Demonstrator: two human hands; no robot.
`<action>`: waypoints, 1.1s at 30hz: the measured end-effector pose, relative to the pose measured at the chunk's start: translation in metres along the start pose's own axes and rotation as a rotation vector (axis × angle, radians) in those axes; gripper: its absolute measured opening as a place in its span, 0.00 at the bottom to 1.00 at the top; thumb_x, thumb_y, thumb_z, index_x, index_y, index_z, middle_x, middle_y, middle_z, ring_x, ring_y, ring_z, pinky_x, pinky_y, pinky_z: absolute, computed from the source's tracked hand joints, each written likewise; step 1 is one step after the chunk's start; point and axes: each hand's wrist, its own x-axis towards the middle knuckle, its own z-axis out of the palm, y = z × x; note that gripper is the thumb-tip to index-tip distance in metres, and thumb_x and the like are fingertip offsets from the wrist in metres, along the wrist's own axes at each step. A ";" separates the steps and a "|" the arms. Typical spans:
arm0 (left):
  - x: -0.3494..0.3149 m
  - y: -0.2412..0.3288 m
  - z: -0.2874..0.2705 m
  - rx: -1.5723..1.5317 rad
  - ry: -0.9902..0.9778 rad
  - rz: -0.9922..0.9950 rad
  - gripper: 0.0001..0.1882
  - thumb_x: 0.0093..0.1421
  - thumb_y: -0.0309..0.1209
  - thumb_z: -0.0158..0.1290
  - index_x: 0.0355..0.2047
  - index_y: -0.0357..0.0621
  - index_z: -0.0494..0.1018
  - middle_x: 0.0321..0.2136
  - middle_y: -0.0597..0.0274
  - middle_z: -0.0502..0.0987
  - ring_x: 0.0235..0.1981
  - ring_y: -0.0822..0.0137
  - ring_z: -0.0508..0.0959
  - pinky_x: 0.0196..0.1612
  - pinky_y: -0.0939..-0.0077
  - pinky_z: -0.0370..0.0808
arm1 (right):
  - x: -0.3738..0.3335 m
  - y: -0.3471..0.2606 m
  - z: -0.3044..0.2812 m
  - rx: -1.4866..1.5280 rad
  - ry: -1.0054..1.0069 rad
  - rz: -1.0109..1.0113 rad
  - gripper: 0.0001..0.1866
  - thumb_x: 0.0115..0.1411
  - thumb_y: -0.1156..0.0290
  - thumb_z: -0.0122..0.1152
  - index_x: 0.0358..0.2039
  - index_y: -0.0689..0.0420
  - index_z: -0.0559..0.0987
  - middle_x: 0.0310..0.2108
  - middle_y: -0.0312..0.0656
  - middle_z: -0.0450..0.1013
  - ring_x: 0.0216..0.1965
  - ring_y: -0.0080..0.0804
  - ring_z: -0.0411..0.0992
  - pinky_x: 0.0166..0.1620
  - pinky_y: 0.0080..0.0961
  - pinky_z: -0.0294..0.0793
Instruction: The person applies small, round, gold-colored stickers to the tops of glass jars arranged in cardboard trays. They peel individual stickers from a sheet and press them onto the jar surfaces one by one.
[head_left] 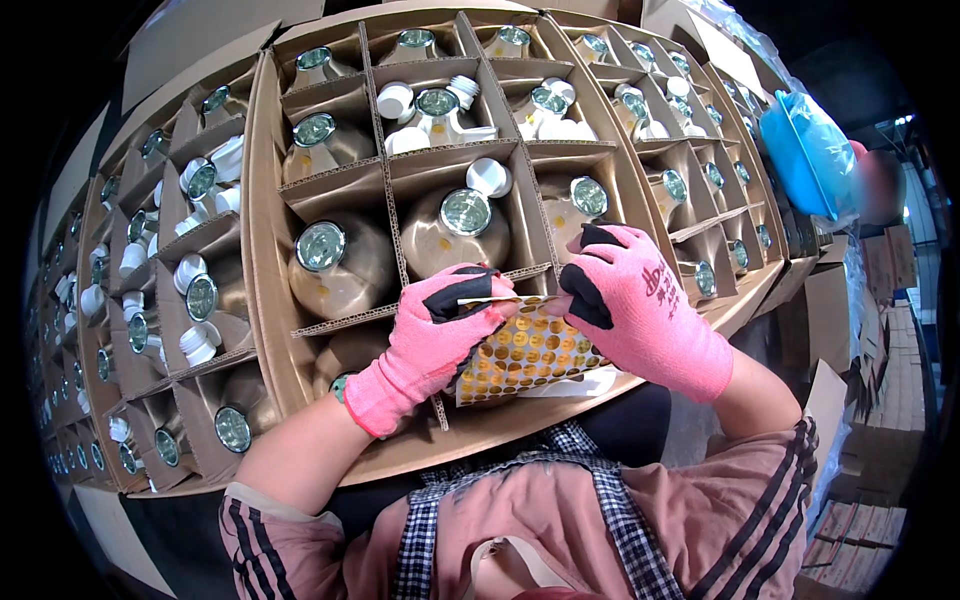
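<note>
A sheet of round gold stickers (532,350) is stretched between my two hands, tilted over the near edge of the open carton. My left hand (425,335), in a pink glove with dark fingertips, pinches its upper left edge. The upper right edge is gripped by my right hand (645,305), gloved alike, with thumb and finger closed. Just beyond the sheet, a brownish glass bottle (440,245) stands in its cardboard cell, a white cap (489,178) beside its mouth. To its left is another bottle (345,280). Small gold dots show on several bottles.
Cardboard dividers (335,180) split the carton into cells, most holding bottles. Loose white caps (408,140) lie among the farther ones. More bottle-filled cartons flank it left and right. A blue basin (797,155) is at the far right, near a blurred person (880,187). Flattened cardboard (890,360) is stacked at right.
</note>
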 end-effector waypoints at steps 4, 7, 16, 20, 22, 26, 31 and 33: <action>0.000 -0.002 -0.002 0.011 -0.004 0.040 0.10 0.48 0.20 0.55 0.32 0.37 0.76 0.33 0.60 0.75 0.38 0.70 0.73 0.43 0.78 0.69 | 0.000 0.001 -0.005 0.038 -0.004 -0.038 0.11 0.41 0.69 0.63 0.25 0.58 0.71 0.27 0.43 0.68 0.38 0.44 0.67 0.46 0.39 0.63; 0.000 -0.002 -0.002 -0.035 0.031 -0.055 0.09 0.48 0.20 0.55 0.33 0.37 0.76 0.33 0.60 0.75 0.38 0.70 0.74 0.43 0.78 0.69 | 0.003 -0.002 -0.004 0.028 0.061 -0.045 0.13 0.41 0.70 0.63 0.27 0.58 0.71 0.30 0.43 0.68 0.40 0.44 0.66 0.47 0.39 0.62; 0.001 0.000 -0.002 -0.012 0.029 -0.046 0.05 0.52 0.24 0.54 0.31 0.38 0.74 0.34 0.63 0.74 0.36 0.74 0.71 0.41 0.80 0.68 | 0.002 0.003 0.001 -0.026 0.037 -0.167 0.17 0.34 0.73 0.62 0.30 0.56 0.71 0.33 0.42 0.67 0.44 0.44 0.64 0.49 0.41 0.61; 0.002 0.002 0.000 -0.025 0.048 -0.101 0.05 0.52 0.24 0.54 0.30 0.38 0.74 0.33 0.63 0.74 0.36 0.74 0.71 0.41 0.80 0.68 | 0.002 0.003 0.002 -0.068 0.046 -0.180 0.19 0.32 0.74 0.62 0.30 0.55 0.71 0.33 0.42 0.66 0.44 0.44 0.64 0.49 0.42 0.61; 0.002 0.003 0.001 -0.044 0.054 -0.135 0.05 0.52 0.24 0.54 0.30 0.38 0.74 0.33 0.63 0.74 0.35 0.75 0.71 0.40 0.81 0.68 | 0.002 0.003 0.001 -0.019 0.038 -0.166 0.18 0.33 0.74 0.63 0.29 0.56 0.71 0.33 0.42 0.67 0.44 0.44 0.64 0.49 0.41 0.61; -0.001 -0.001 -0.004 -0.086 0.072 -0.121 0.08 0.52 0.23 0.53 0.34 0.35 0.74 0.32 0.65 0.75 0.33 0.77 0.72 0.38 0.83 0.70 | 0.015 -0.002 -0.021 0.216 -0.001 -0.137 0.10 0.37 0.79 0.62 0.22 0.57 0.72 0.34 0.39 0.70 0.46 0.43 0.66 0.48 0.39 0.64; 0.001 0.008 0.003 0.118 0.033 -0.126 0.06 0.49 0.21 0.54 0.30 0.36 0.75 0.29 0.62 0.75 0.31 0.74 0.74 0.37 0.80 0.70 | 0.088 0.045 -0.034 0.214 0.231 -0.085 0.07 0.42 0.76 0.61 0.24 0.58 0.74 0.40 0.44 0.69 0.43 0.43 0.67 0.46 0.33 0.66; 0.001 0.006 0.000 0.154 0.007 -0.026 0.06 0.49 0.22 0.54 0.30 0.36 0.75 0.29 0.63 0.75 0.32 0.74 0.74 0.38 0.80 0.70 | 0.138 0.074 -0.030 0.286 0.193 0.014 0.06 0.44 0.73 0.62 0.26 0.57 0.76 0.41 0.45 0.69 0.42 0.42 0.67 0.46 0.31 0.66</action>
